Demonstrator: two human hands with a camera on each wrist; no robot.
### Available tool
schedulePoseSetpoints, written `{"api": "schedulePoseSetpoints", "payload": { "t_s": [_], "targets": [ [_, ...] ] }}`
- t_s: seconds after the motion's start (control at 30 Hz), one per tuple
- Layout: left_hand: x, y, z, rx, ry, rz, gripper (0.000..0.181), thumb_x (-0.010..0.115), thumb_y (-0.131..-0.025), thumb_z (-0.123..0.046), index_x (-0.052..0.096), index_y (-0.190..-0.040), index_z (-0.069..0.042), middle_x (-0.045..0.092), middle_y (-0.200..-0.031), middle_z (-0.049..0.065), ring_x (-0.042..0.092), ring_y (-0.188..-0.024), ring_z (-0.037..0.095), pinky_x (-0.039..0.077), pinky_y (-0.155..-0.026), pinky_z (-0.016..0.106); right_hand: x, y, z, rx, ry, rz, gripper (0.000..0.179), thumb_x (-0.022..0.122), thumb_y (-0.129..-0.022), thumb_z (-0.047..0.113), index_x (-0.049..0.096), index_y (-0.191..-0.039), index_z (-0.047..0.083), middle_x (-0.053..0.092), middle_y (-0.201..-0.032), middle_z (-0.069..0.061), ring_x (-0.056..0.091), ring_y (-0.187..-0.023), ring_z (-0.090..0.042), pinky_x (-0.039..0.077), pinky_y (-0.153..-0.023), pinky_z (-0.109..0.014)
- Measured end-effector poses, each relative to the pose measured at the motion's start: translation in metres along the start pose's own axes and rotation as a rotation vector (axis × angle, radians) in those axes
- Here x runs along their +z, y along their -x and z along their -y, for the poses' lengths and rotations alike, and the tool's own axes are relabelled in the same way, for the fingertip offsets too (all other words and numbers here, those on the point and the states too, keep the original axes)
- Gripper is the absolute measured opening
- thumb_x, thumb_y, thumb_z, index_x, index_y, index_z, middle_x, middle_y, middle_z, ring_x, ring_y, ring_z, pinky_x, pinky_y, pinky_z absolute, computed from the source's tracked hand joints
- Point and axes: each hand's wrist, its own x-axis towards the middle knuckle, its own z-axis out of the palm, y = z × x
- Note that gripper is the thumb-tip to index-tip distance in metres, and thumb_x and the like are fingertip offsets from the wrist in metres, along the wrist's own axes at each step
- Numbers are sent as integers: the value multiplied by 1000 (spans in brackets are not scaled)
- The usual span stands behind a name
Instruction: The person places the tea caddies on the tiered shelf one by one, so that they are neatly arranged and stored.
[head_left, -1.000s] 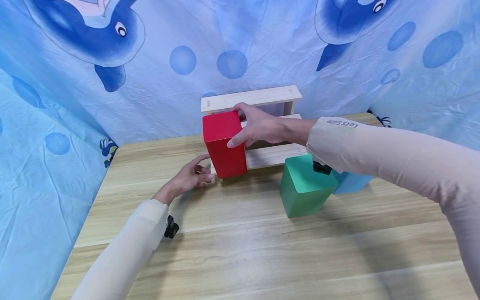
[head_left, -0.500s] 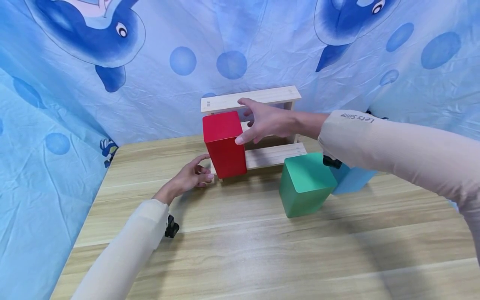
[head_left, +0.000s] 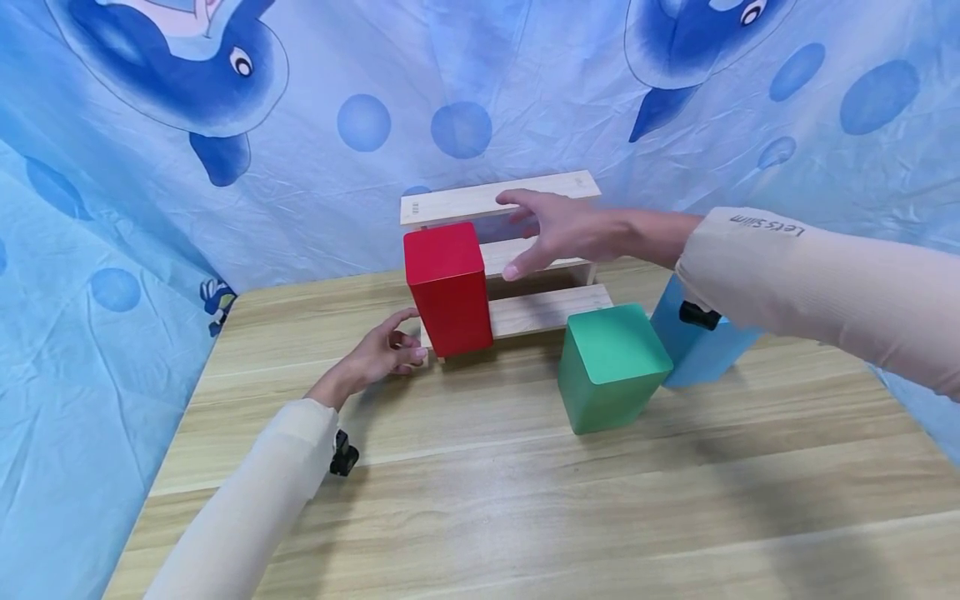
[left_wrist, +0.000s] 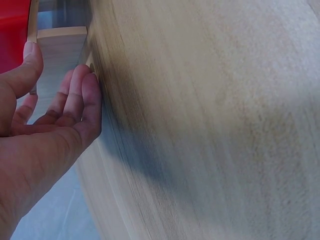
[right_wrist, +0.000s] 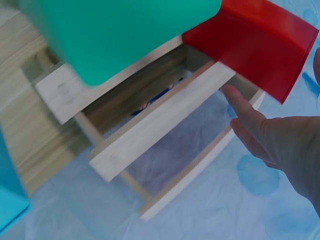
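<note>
A tall red box [head_left: 450, 292] stands upright on the left end of the lowest board of a stepped wooden shelf [head_left: 551, 312]. At that end, my left hand [head_left: 378, 354] holds the shelf's side, its thumb at the front edge and its fingers curled. In the left wrist view, the thumb of the left hand [left_wrist: 47, 120] lies against the wood beside the red box. To the right of the red box, my right hand [head_left: 570, 227] hovers over the shelf with spread fingers, holding nothing. The right wrist view shows the right hand [right_wrist: 285, 145] apart from the red box [right_wrist: 255, 45].
A green box [head_left: 615, 367] stands on the wooden table [head_left: 487, 500] in front of the shelf's right end. Behind it to the right is a blue box [head_left: 701, 354], partly under the right forearm. A blue dolphin-print curtain [head_left: 315, 200] hangs behind and beside the table.
My right hand has let go of the red box and moved right, away from it. The red box stays on the shelf, and the left hand has not moved.
</note>
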Motion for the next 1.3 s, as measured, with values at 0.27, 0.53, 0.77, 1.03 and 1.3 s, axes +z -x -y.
{"api": "schedulePoseSetpoints", "payload": {
  "t_s": [0.27, 0.53, 0.77, 1.03, 1.3],
  "targets": [
    [2, 0, -2, 0, 10, 9, 70, 67, -90, -8, 30, -148, -22, 51, -113, 21, 63, -101, 35, 54, -85, 44, -24, 21, -17, 51, 23, -43, 97, 77, -80, 19, 15, -154, 17, 25, -153, -13, 30, -140, -32, 39, -104, -52],
    [2, 0, -3, -6, 8, 8, 71, 67, -91, -8, 29, -149, -23, 51, -114, 21, 63, -101, 35, 54, -85, 45, -34, 36, -29, 54, 58, -48, 94, 78, -81, 22, 18, -153, 15, 30, -151, -16, 30, -139, -34, 36, -105, -55],
    [3, 2, -4, -10, -2, 3, 70, 67, -91, -9, 30, -148, -24, 52, -113, 20, 64, -100, 34, 54, -85, 44, -48, 56, -40, 65, 109, -89, 93, 77, -83, 23, 18, -153, 13, 29, -151, -17, 33, -137, -36, 34, -105, -58],
    [3, 3, -3, -8, 1, 4, 71, 66, -91, -9, 29, -149, -24, 52, -113, 20, 64, -99, 34, 54, -85, 44, -55, 71, -48, 64, 175, -104, 91, 77, -83, 25, 20, -153, 14, 31, -149, -19, 35, -134, -39, 37, -100, -61],
    [2, 3, -3, 2, 10, 4, 73, 65, -91, -7, 26, -151, -22, 51, -111, 22, 64, -100, 36, 54, -85, 45, -69, 90, -67, 81, 301, -141, 92, 77, -83, 26, 19, -153, 13, 31, -147, -25, 34, -132, -46, 38, -96, -66]
  ]
}}
